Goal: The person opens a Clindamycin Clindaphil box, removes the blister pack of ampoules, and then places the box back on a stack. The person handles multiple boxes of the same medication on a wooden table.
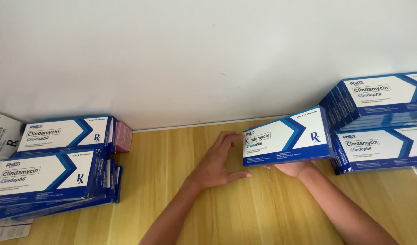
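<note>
Two hands meet at one blue and white medicine box (285, 136) above the wooden counter (245, 213), near the white wall (195, 54). The left hand (215, 163) is open, with fingers spread, and its fingertips touch the left end of the box. The right hand (292, 169) is under the box and supports it; its fingers are mostly hidden. This box touches the right stack of boxes (381, 122). Another stack (54, 163) lies far left.

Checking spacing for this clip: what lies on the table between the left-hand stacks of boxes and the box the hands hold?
In the head view, only bare wooden table and the left hand, touching the held box; the left stacks stand apart.
</note>
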